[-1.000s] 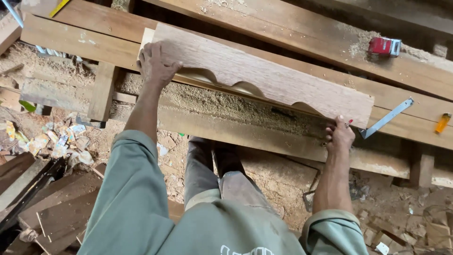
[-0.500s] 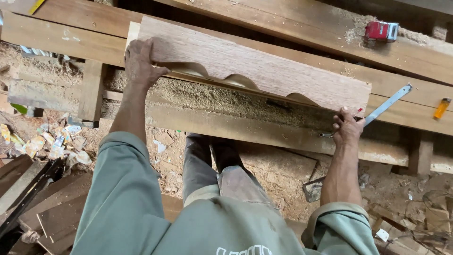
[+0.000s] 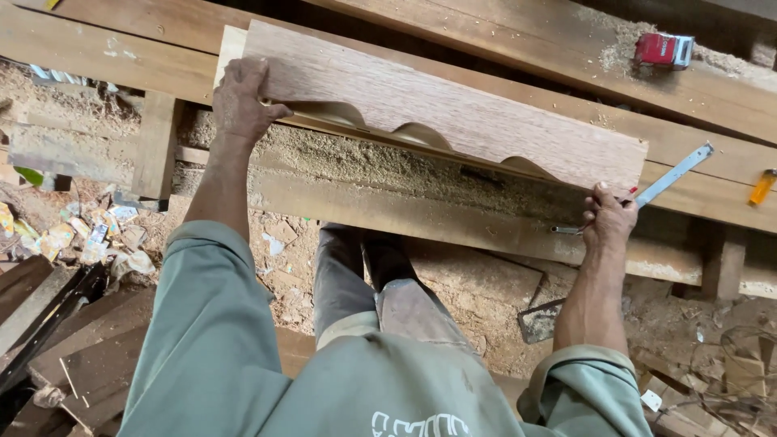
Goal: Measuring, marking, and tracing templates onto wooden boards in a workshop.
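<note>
- The person wears a loose, grey-green, short-sleeved shirt; both sleeves end about the elbow, leaving the forearms bare.
- The cloth looks soft and worn, creased at the shoulders, with a paler patch near the left sleeve's edge.
- White lettering runs across the shirt front, cut off by the bottom of the view.
- Grey trousers cover the legs, dusty and faded, lighter over the knee.
- The left hand point(image 3: 241, 101) is bare, without glove, ring or watch.
- The right hand point(image 3: 609, 220) is equally bare, its wrist unadorned.

Left hand point(image 3: 241, 99), right hand point(image 3: 609, 220) in grip on scalloped board point(image 3: 453, 121), workbench point(image 3: 97, 57)
</note>
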